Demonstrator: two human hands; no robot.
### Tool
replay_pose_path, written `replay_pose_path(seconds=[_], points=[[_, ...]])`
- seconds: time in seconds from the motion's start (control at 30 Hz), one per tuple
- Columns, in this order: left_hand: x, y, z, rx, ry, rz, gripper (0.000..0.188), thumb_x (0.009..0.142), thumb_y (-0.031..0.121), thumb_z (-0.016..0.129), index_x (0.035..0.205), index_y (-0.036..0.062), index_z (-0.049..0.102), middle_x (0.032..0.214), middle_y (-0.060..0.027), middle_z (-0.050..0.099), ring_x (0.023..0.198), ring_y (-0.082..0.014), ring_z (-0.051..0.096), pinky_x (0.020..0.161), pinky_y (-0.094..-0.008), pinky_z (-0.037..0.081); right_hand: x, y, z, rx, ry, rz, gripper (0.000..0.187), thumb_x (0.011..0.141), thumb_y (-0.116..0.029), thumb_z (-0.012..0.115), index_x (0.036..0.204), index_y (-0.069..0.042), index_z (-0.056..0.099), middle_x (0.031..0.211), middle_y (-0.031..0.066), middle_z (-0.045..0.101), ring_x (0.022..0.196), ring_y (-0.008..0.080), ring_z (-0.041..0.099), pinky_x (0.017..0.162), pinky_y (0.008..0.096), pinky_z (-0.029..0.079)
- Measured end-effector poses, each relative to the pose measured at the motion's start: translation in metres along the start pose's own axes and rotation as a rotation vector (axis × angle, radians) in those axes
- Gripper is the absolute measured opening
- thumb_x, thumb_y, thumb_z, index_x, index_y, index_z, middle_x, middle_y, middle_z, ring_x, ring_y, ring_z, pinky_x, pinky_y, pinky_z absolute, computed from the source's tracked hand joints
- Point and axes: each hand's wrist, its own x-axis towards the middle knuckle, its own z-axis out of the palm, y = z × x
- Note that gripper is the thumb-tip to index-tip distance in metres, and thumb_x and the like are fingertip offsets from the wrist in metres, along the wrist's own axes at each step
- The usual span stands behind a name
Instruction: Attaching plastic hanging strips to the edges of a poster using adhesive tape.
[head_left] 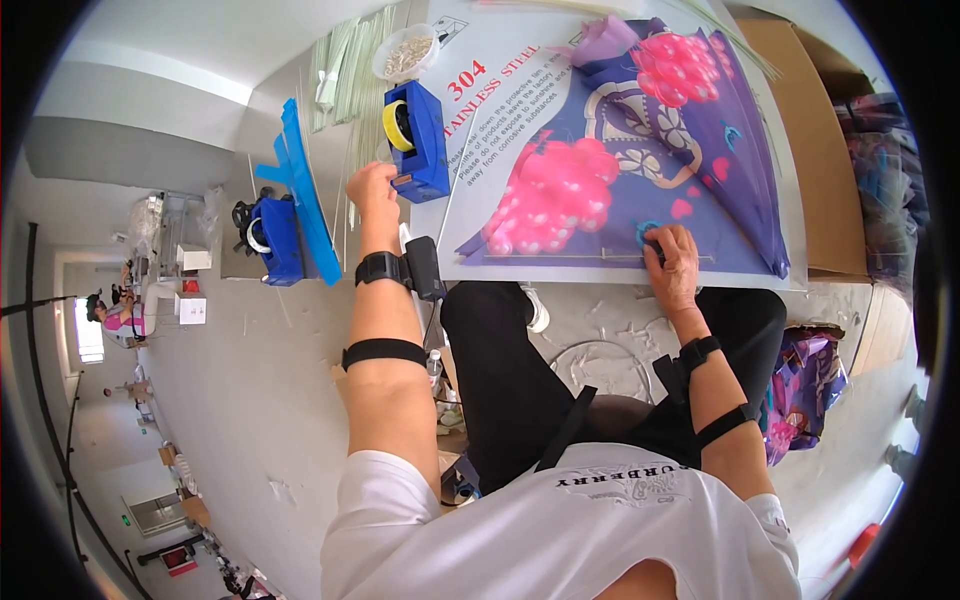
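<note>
"At the left end: first entry?"
"One spare blue dispenser (283, 240); just right of it, one flat blue piece (305, 190), long axis near to far."
"Next rightward?"
"Left hand (374, 190), fingers curled inward at the near-left corner of one blue tape dispenser (420, 140), yellow roll; whether they grip tape, cannot tell."
"Then?"
"One purple printed sheet (640, 180), right of that dispenser; on its near margin, one thin pale rod (585, 258), long axis left to right."
"Closing entry?"
"Right hand (674, 262), fingers bent down onto the sheet by the rod's right portion; pinching or pressing, cannot tell. Nearer hand to rod: this one; the left, well apart."
</note>
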Motion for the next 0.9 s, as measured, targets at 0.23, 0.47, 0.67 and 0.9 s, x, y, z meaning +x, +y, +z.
replay_pose_path(seconds=[0.23, 0.47, 0.67, 0.9], points=[[-0.021, -0.016, -0.016, -0.250, 0.000, -0.058, 0.031, 0.061, -0.003, 0.062, 0.091, 0.0038, 0.056, 0.073, -0.0038, 0.052, 0.066, -0.0137, 0.047, 0.066, -0.0382, 0.040, 0.000, -0.001, 0.000, -0.032, 0.001, -0.007, 0.020, 0.069, -0.004, 0.063, 0.087, -0.007, 0.057, 0.086, 0.0076, 0.054, 0.085, 0.0289, 0.052, 0.075, 0.0395, 0.042], [-0.034, -0.048, -0.018, -0.209, -0.009, -0.156, 0.011, 0.068, 0.000, 0.063, 0.071, 0.0073, 0.057, 0.064, -0.0006, 0.049, 0.056, -0.0111, 0.043, 0.064, -0.0322, 0.040, 0.000, -0.003, 0.001, -0.038, -0.007, -0.026, 0.020, 0.069, -0.004, 0.063, 0.088, -0.007, 0.056, 0.087, 0.0078, 0.054, 0.085, 0.0291, 0.052, 0.076, 0.0394, 0.042], [-0.095, -0.062, 0.011, -0.224, 0.002, -0.272, 0.014, 0.072, 0.000, 0.060, 0.085, 0.0059, 0.057, 0.075, -0.0031, 0.060, 0.058, -0.0105, 0.047, 0.056, -0.0272, 0.038, -0.005, 0.004, 0.001, -0.038, 0.021, -0.032, 0.020, 0.069, -0.005, 0.062, 0.088, -0.007, 0.057, 0.086, 0.0085, 0.054, 0.084, 0.0299, 0.052, 0.074, 0.0404, 0.041], [-0.176, -0.077, 0.056, -0.365, -0.383, -0.265, 0.037, 0.080, 0.001, 0.052, 0.115, 0.0000, 0.043, 0.083, -0.0166, 0.063, 0.055, -0.0115, 0.051, 0.044, -0.0229, 0.038, -0.002, 0.008, 0.002, 0.018, 0.041, -0.008, 0.018, 0.067, -0.003, 0.060, 0.085, -0.007, 0.058, 0.082, 0.0099, 0.054, 0.081, 0.0313, 0.052, 0.073, 0.0409, 0.042]])
